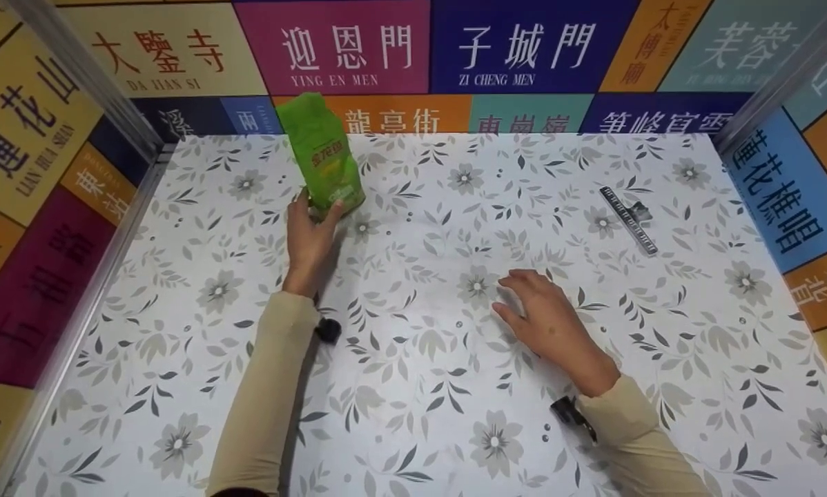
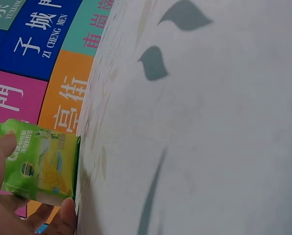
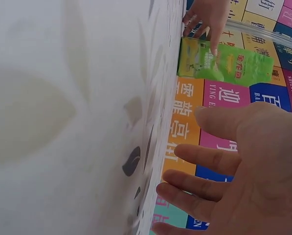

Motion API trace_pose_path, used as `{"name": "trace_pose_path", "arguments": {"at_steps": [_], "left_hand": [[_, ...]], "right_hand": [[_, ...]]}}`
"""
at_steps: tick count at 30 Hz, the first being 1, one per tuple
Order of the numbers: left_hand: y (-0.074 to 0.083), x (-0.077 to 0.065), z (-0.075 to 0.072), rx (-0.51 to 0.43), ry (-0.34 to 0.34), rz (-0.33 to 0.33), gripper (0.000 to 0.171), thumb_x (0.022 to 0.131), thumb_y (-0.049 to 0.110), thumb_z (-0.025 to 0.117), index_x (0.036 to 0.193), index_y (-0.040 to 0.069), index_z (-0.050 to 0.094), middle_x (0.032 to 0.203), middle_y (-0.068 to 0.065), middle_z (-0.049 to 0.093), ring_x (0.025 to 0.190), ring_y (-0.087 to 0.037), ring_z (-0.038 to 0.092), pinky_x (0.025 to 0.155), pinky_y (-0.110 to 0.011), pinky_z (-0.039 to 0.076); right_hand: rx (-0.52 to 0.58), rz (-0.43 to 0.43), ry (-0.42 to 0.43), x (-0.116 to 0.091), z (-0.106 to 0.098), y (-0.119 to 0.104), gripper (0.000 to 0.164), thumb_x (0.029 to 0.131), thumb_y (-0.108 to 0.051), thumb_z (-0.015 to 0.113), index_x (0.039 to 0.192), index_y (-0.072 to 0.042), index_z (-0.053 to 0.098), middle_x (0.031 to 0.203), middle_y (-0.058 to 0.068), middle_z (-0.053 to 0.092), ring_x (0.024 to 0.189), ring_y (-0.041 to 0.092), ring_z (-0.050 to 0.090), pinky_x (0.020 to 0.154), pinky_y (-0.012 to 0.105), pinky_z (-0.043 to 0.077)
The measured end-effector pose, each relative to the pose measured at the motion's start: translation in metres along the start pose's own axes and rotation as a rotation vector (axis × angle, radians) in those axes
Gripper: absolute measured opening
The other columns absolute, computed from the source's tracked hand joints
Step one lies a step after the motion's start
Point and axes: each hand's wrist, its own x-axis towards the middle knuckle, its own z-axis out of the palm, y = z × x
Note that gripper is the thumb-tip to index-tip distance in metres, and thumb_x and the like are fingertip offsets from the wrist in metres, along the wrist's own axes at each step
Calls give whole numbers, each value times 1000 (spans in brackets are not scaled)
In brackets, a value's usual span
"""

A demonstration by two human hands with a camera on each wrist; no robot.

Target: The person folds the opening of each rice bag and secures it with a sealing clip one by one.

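A green printed food bag point(image 1: 322, 155) stands at the back left of the table in the head view, its top leaning slightly left. My left hand point(image 1: 310, 238) grips it near the bottom, thumb on one side and fingers on the other. The left wrist view shows the lower part of the bag point(image 2: 40, 164) between thumb and fingers. Over the middle right of the table is my right hand point(image 1: 548, 317), holding nothing. Its fingers point(image 3: 204, 159) are spread and loosely extended in the right wrist view, apart from the bag point(image 3: 224, 62).
A long dark clip with ruler-like marks point(image 1: 629, 219) lies at the right rear of the table. The white tabletop point(image 1: 413, 359) has a grey leaf-and-flower print. Panels with coloured lettering point(image 1: 513, 48) enclose the back and both sides.
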Motion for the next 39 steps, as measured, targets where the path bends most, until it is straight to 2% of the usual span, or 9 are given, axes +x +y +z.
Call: {"name": "trace_pose_path", "arguments": {"at_steps": [5,9,12,17,21,29,39], "left_hand": [[0,1,1,2,16,-9,67,106,39,59,161,9,36,141,-19,50,111,-27,53,93,-39,45],[-1,2,1,-16,27,1,63,105,38,59,158,10,41,138,-17,54,104,-24,53,86,-35,42],[-2,1,1,-34,35,12,61,105,37,61,157,11,43,137,-15,58,108,-25,57,90,-37,45],[-1,-2,1,-44,44,14,60,105,38,60,157,12,44,140,-14,59,122,-28,60,105,-44,48],[-1,-3,3,-56,33,2,61,105,41,61,157,13,44,144,-13,59,126,-28,61,109,-45,48],[0,-5,5,-19,5,30,62,105,45,61,157,15,46,140,-13,61,119,-27,63,102,-44,50],[2,-8,5,9,-23,20,59,105,42,61,156,15,48,138,-10,61,114,-24,61,97,-41,49]], "right_hand": [[-5,2,-13,2,1,-2,42,100,-27,71,133,-2,66,146,22,58,139,42,53,115,62,40],[-9,8,-23,3,2,-3,42,100,-27,71,134,-3,66,147,21,57,139,41,53,114,62,40],[-9,6,-24,3,2,-3,43,100,-28,71,134,-2,66,146,21,57,138,41,54,114,62,41],[-6,0,-23,4,2,-2,44,100,-28,71,135,-2,65,146,21,58,137,41,55,114,62,42],[-2,3,-35,5,1,-3,44,101,-29,70,135,-2,65,147,21,57,138,41,53,115,63,41],[4,27,-29,6,0,-4,42,101,-29,69,134,-3,65,146,20,58,138,41,53,112,62,43],[22,48,-13,7,0,-3,41,102,-29,68,133,-3,66,140,16,62,134,37,56,109,58,47]]}}
